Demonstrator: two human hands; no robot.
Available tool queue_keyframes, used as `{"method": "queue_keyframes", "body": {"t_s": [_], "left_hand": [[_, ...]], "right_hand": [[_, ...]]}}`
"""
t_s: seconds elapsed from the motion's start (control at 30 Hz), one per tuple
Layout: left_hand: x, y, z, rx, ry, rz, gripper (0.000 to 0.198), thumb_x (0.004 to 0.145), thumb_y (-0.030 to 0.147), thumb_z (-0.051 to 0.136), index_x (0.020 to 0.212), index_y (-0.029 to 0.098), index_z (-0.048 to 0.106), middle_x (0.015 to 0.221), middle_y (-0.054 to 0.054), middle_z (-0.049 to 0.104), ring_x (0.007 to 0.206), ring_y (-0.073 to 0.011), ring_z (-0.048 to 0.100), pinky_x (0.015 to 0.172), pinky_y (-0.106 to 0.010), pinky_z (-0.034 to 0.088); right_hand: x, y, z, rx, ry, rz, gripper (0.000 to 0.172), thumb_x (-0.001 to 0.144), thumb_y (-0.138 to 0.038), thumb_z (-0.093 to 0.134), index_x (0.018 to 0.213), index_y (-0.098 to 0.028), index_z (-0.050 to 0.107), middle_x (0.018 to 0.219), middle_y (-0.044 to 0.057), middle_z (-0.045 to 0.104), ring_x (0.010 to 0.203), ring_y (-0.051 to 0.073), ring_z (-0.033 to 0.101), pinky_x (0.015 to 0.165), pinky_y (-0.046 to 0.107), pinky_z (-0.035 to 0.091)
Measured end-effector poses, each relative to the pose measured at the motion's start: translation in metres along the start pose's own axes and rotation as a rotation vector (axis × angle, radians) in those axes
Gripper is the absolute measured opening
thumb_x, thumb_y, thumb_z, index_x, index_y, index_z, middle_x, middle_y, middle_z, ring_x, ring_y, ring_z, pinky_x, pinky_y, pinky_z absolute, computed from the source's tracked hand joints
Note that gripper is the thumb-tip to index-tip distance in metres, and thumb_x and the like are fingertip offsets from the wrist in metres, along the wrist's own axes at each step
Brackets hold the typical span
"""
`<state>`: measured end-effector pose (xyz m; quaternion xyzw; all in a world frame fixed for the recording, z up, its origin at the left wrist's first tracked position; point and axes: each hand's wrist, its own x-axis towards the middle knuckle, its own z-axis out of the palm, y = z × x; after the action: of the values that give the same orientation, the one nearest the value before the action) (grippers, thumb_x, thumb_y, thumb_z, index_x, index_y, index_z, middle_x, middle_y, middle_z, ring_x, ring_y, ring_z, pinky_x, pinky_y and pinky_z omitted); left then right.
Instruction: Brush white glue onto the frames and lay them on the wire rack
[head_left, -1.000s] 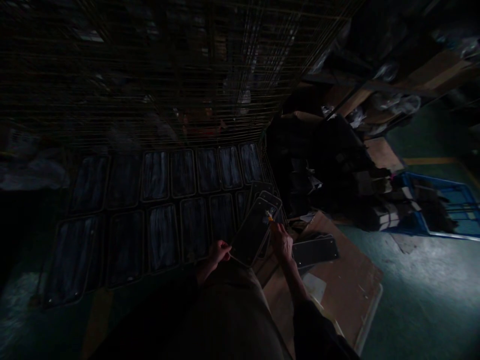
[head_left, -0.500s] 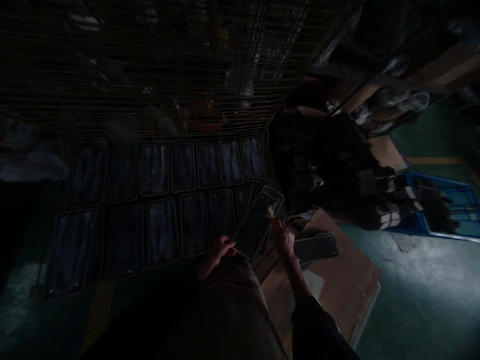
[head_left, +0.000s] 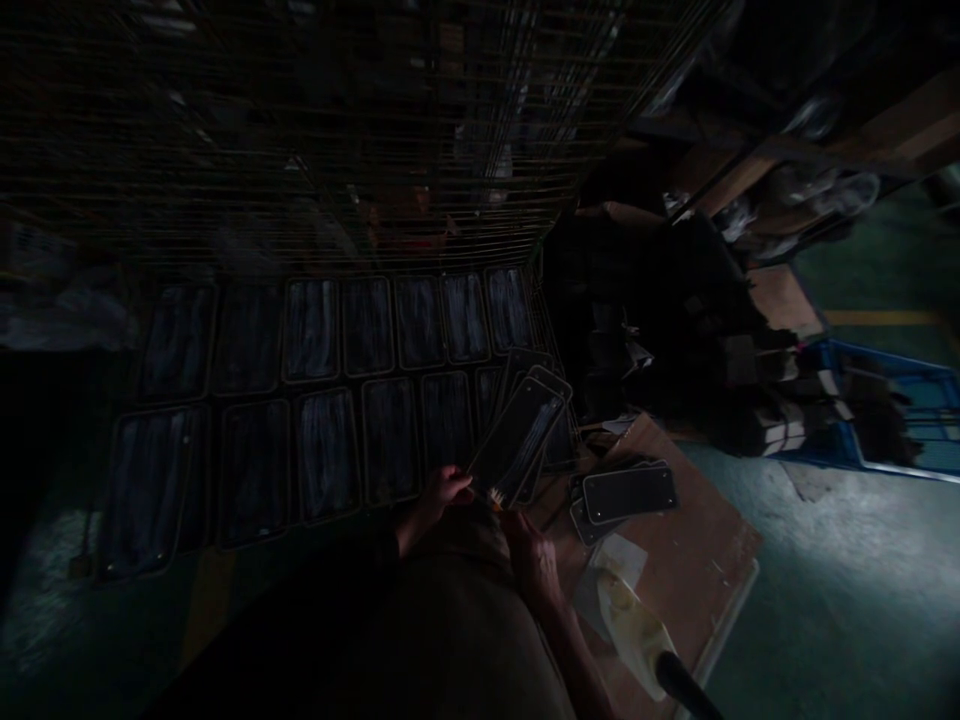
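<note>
My left hand [head_left: 442,492] pinches the near left corner of a dark rectangular panel [head_left: 517,430] with rounded corners and a light edge. The panel is tilted and lies over several similar panels. A whitish streak runs along its right side. In my right hand [head_left: 531,550] is a brush [head_left: 495,497] with an orange handle, its pale bristles at the panel's near end. To the right, a stack of dark panels [head_left: 630,492] lies on a brown board [head_left: 705,540]. A pale container [head_left: 634,630] with a dark tube-like part stands close to my right forearm.
Two rows of dark panels with whitish streaks [head_left: 326,455] spread out to the left. Behind them rises a wire mesh cage [head_left: 315,200]. Dark piled goods [head_left: 637,300] and a blue crate [head_left: 900,460] are on the right, over a green floor [head_left: 885,560].
My right hand has drawn the brush from the panel's far end down to its near end, and a whitish streak now shows there. My left hand keeps its hold. The pale container has come into view.
</note>
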<state>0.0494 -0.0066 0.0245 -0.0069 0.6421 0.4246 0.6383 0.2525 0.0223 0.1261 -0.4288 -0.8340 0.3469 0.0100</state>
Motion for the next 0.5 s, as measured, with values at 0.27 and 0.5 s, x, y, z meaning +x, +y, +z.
{"method": "queue_keyframes", "body": {"t_s": [0.27,0.5], "left_hand": [[0.008,-0.002,-0.003,0.066,-0.008,0.047,0.022,0.071,0.026,0.075,0.072,0.014,0.056,0.057,0.003,0.061,0.046,-0.0113,0.062,0.048,-0.022,0.052],[0.007,0.001,-0.001,0.061,0.008,0.070,0.023,0.070,0.025,0.075,0.072,0.014,0.055,0.055,0.005,0.059,0.043,-0.0107,0.061,0.045,-0.020,0.050]], "right_hand": [[0.078,0.046,-0.034,0.269,0.134,0.039,0.026,0.090,-0.024,0.042,0.103,-0.020,0.064,0.082,0.002,0.070,0.072,0.014,0.066,0.062,0.021,0.048],[0.136,0.065,-0.071,0.154,0.385,0.067,0.031,0.094,-0.030,0.039,0.114,-0.020,0.062,0.100,0.007,0.066,0.090,0.018,0.062,0.074,0.026,0.048]]}}
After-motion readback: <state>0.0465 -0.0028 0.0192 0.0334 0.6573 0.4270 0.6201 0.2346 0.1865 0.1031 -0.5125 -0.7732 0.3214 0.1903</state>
